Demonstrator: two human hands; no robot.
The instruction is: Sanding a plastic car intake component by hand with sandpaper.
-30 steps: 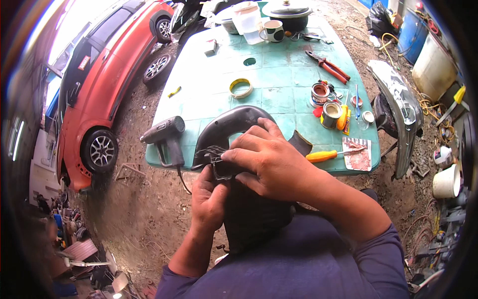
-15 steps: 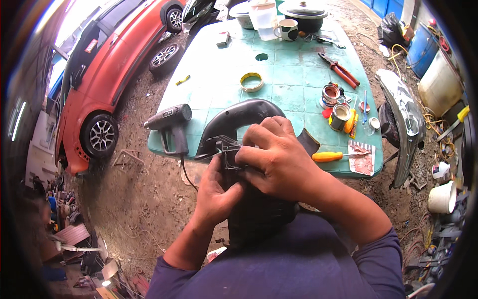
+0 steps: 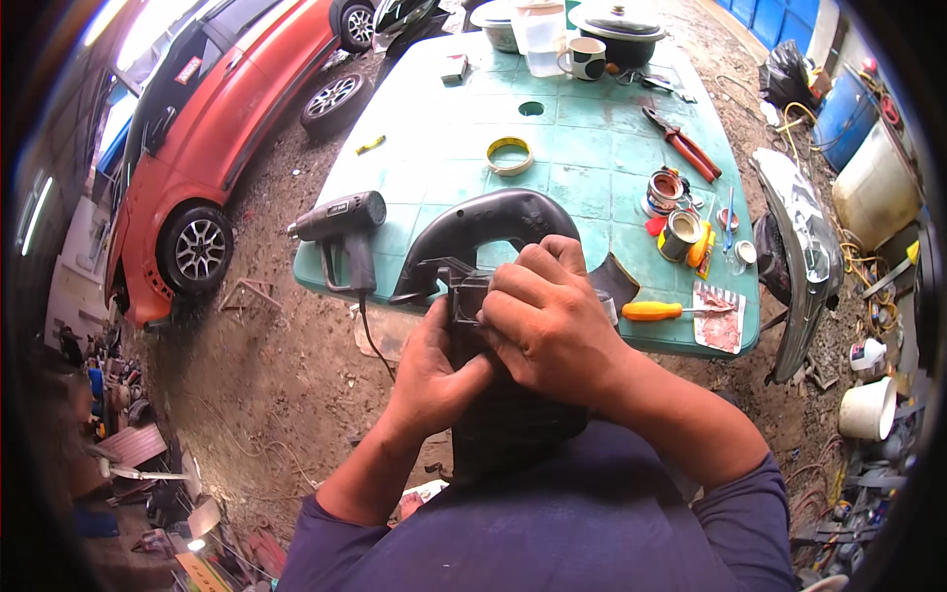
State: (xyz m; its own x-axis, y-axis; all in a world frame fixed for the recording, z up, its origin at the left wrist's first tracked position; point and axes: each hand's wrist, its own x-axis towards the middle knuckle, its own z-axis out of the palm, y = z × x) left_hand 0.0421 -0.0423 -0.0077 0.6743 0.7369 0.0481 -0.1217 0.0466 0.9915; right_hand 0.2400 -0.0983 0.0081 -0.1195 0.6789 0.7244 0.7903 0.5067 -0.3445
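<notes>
A black moulded plastic part (image 3: 472,227) with a curved upper tube rests on the near edge of the table and reaches down to my body. My left hand (image 3: 431,380) grips its lower left side, thumb against it, beside a black bracket-like piece (image 3: 466,296). My right hand (image 3: 543,321) has its fingers bent over the same part, at the bracket's right side; what lies under the fingertips is partly hidden. A grey heat gun (image 3: 340,222) lies to the left, and a yellow-handled scraper (image 3: 653,310) lies to the right on a smeared card (image 3: 720,331).
On the green table (image 3: 414,118) are a tape roll (image 3: 509,156), red-handled pliers (image 3: 681,148), paint tins (image 3: 681,237), a mug (image 3: 588,59) and a pot (image 3: 621,39). A red car (image 3: 207,118) stands left, a headlamp unit (image 3: 809,247) right, a bucket (image 3: 868,407) lower right.
Compared with one second ago, the view has shifted, so the table sits higher and further right. Both hands and the bracket area appear shifted right, and my right fingers are more curled over the part.
</notes>
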